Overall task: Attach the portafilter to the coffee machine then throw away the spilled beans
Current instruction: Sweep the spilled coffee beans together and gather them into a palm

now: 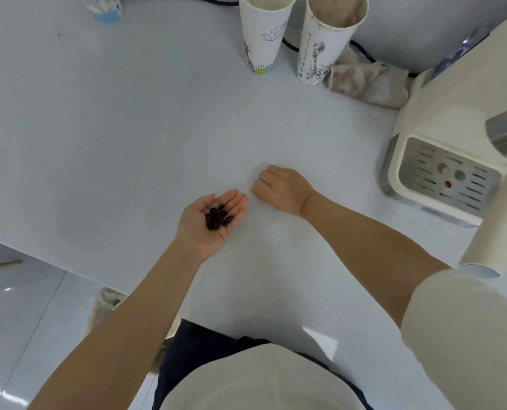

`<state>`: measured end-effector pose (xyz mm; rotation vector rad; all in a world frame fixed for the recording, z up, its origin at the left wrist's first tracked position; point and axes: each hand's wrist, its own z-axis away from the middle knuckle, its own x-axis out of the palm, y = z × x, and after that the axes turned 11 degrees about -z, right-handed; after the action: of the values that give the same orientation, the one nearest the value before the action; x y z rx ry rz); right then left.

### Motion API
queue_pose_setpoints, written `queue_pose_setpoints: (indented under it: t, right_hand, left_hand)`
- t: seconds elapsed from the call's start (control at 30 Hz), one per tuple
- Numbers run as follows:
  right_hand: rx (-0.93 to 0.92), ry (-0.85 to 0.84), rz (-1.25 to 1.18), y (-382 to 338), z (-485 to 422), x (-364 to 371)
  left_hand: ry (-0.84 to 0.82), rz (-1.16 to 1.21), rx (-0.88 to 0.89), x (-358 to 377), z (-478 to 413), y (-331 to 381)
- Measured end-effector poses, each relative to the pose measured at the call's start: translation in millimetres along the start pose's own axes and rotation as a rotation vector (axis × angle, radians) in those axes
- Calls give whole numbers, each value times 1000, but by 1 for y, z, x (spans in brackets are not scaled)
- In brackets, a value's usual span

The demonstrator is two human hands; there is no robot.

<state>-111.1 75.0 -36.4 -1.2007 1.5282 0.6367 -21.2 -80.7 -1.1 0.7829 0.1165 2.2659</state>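
Observation:
My left hand (pixel 207 223) lies palm up just above the white table (pixel 128 128), cupping a small pile of dark coffee beans (pixel 218 218). My right hand (pixel 281 189) rests on the table right beside it, knuckles up and fingers curled under; what is under the fingers is hidden. The cream coffee machine (pixel 453 119) stands at the right edge, its metal drip tray (pixel 444 176) facing me. A cream portafilter handle (pixel 491 232) sticks out from the machine toward me, above the drip tray.
Two tall printed paper cups (pixel 264 34) (pixel 326 39) stand at the back of the table, with a crumpled cloth (pixel 367 81) and a black cable behind them. A third cup (pixel 104 7) is at the far left. The table's near edge runs diagonally at lower left.

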Motion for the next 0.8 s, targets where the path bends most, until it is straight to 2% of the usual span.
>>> queue_pose_setpoints:
  t: [0.17,0.4,0.8]
  right_hand:
    - [176,-95,8,-4,2,-1]
    - [311,46,49,-5,2,1]
    - [189,102,34,-2,10,3]
  left_hand:
    - [11,-6,1,0,-2,2]
    - [21,-42,-11,1,-3,-1]
    - [18,-79,-35,6,-7,0]
